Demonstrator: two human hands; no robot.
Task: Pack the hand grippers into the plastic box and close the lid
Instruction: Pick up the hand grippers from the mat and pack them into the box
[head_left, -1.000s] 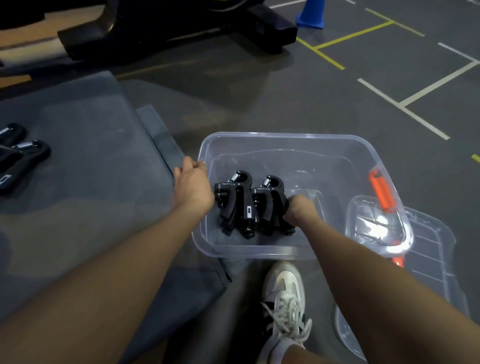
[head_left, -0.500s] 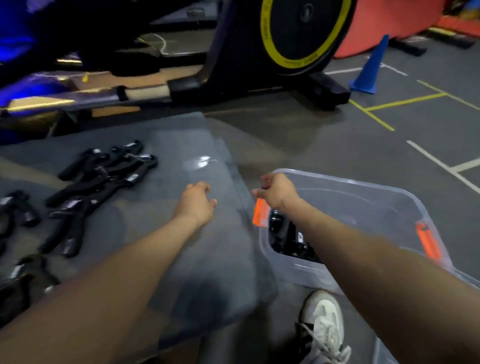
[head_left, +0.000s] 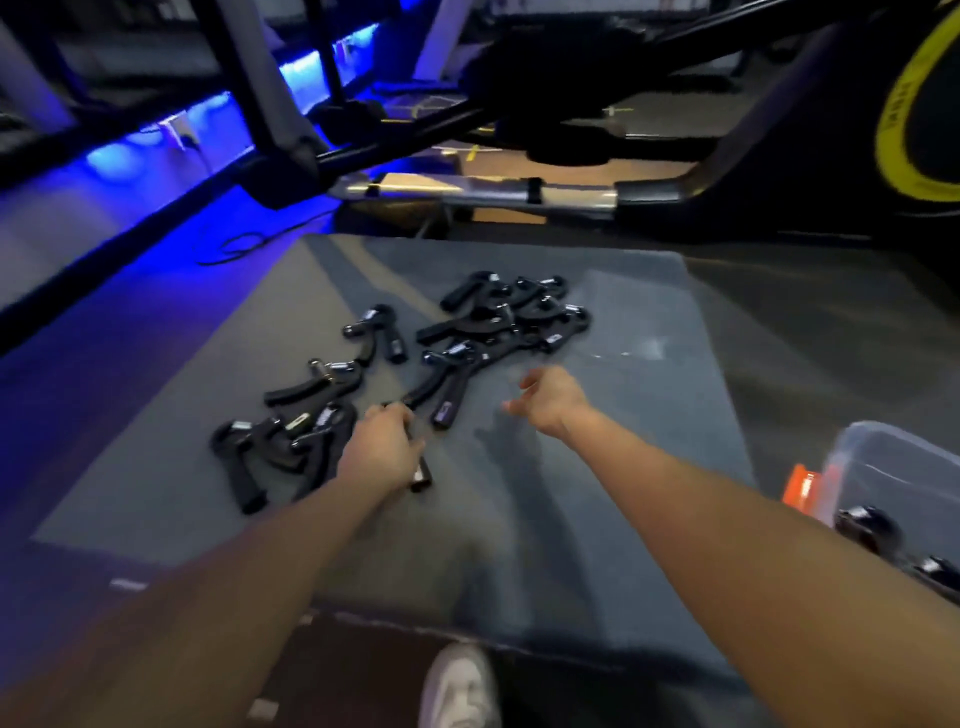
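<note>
Several black hand grippers lie scattered on a grey mat (head_left: 597, 467): a heap (head_left: 511, 312) at the far side, one alone (head_left: 374, 332), and a cluster (head_left: 280, 447) at the near left. My left hand (head_left: 382, 452) is closed around one hand gripper, and its handle end (head_left: 421, 477) sticks out below my fingers. My right hand (head_left: 553, 400) hovers over the mat with fingers apart, just right of another gripper (head_left: 441, 387). The clear plastic box (head_left: 898, 462) with an orange latch (head_left: 802, 488) shows at the right edge, with black grippers (head_left: 867, 525) inside. The lid is out of view.
An exercise bike with a yellow-rimmed flywheel (head_left: 914, 104) and its metal base bar (head_left: 467, 189) stand behind the mat. Dark machine frames under blue light (head_left: 156, 145) fill the upper left. My white shoe (head_left: 457, 686) is at the bottom, in front of the mat.
The view swung left from the box to the mat. Both hands left the box and reached over to the loose grippers, and my left hand closed on one.
</note>
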